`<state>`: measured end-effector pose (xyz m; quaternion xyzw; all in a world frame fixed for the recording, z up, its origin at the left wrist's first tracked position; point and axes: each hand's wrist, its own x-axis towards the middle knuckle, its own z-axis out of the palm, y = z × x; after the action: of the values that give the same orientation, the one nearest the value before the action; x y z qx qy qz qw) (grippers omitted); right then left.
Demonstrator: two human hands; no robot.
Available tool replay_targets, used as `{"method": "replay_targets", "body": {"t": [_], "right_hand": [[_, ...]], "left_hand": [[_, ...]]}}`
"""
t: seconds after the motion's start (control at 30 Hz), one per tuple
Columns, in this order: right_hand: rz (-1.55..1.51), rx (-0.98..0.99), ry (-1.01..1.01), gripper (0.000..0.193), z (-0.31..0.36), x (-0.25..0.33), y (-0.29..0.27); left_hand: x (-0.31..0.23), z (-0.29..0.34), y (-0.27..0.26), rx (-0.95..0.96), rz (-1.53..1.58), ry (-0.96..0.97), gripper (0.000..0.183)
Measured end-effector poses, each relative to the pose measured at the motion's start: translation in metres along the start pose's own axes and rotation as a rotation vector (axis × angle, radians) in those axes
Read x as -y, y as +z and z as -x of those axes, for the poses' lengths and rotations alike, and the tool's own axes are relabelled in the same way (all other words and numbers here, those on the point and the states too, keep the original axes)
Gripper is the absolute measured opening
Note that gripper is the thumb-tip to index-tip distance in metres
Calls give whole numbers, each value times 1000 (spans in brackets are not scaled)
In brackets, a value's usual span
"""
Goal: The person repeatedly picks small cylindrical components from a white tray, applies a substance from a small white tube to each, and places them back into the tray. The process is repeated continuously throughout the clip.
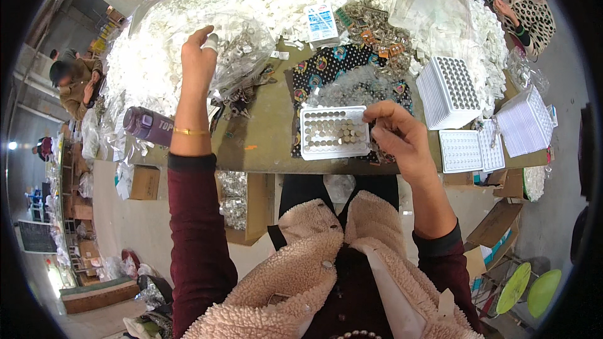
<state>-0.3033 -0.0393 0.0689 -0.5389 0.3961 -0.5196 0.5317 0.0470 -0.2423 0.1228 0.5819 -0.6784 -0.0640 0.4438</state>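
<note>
The white tray (pixel 339 154) of round pieces (pixel 339 130) is set just left of the right hand (pixel 402 138), perhaps for easy reach. The left hand (pixel 200 58) is held near a clear bag (pixel 252 36). Fingers are bent; whether anything is gripped cannot be told.

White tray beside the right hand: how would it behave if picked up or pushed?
The white tray looks thin-walled, so it is probably light and slightly bendy. Its small round discs seem to sit loose, so tilting might spill them. Being low and lying flat, it would likely slide rather than tip when pushed.
</note>
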Motion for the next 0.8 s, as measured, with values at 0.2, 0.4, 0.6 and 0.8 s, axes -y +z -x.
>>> {"method": "replay_targets", "body": {"t": [0.2, 0.4, 0.6, 0.8], "right_hand": [[-167, 123, -175, 30, -7, -4, 12], [647, 79, -624, 53, -7, -4, 23], [534, 77, -598, 52, -1, -4, 19], [452, -94, -478, 40, 7, -10, 10]], "left_hand": [[-97, 121, 18, 246, 756, 40, 30], [-150, 198, 52, 530, 1138, -195, 40], [-149, 217, 53, 769, 1284, -454, 37], [-142, 219, 50, 684, 1160, -359, 31]]}}
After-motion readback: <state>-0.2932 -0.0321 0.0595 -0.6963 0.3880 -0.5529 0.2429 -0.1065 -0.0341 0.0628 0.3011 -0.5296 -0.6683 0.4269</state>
